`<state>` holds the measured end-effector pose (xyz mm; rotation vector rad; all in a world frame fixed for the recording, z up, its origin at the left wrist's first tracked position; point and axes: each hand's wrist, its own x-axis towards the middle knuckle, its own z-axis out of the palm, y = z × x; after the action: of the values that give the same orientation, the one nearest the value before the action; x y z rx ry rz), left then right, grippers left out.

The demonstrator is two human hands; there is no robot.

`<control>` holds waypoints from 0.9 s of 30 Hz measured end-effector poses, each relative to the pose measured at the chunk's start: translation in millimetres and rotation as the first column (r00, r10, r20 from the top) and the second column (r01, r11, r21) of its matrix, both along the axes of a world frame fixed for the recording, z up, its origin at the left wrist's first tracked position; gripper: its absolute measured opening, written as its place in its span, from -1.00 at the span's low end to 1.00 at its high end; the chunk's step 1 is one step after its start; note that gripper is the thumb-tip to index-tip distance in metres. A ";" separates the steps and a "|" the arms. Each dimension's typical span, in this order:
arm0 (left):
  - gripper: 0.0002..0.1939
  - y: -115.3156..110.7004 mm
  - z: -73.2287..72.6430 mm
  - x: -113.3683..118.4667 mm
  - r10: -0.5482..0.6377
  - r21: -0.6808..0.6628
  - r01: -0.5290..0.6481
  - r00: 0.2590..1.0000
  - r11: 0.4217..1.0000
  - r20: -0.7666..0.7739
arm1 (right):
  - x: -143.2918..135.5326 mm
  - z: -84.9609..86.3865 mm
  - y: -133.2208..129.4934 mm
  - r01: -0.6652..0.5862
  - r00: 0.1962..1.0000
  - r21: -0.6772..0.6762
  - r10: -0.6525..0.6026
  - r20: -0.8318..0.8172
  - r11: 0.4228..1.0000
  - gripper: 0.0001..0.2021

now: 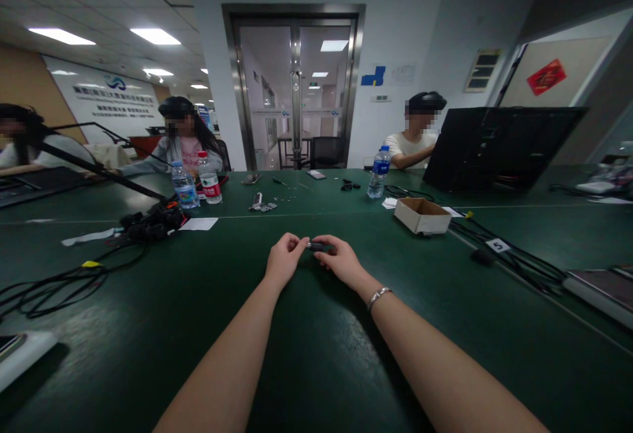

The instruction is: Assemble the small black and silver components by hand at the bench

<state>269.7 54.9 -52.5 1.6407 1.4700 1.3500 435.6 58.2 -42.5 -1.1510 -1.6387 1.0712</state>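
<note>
A small dark cylindrical piece (318,246) with a silvery end is held level between my two hands, above the green table (316,314). My right hand (339,258) is closed around its dark part, thumb and fingers pressed together. The fingertips of my left hand (287,258) pinch the silvery end at the left. What exactly the piece is cannot be made out. A silver bracelet (378,297) circles my right wrist.
An open cardboard box (422,216) stands to the right, near cables (514,261) and a black monitor (499,149). Bottles (185,186) and black gear (153,222) are at left. Small metal bits (262,204) lie beyond my hands. Several people sit across the table.
</note>
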 end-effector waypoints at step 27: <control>-0.83 2.2 3.8 -2.9 -0.172 0.059 0.163 0.960 0.985 0.221 | 0.3 0.0 -0.2 -0.001 1.000 0.003 0.001 -0.019 1.000 -0.71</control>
<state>266.7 57.1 -48.7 1.5410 1.1529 1.4256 435.9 58.0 -42.5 -1.1345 -1.6258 1.0766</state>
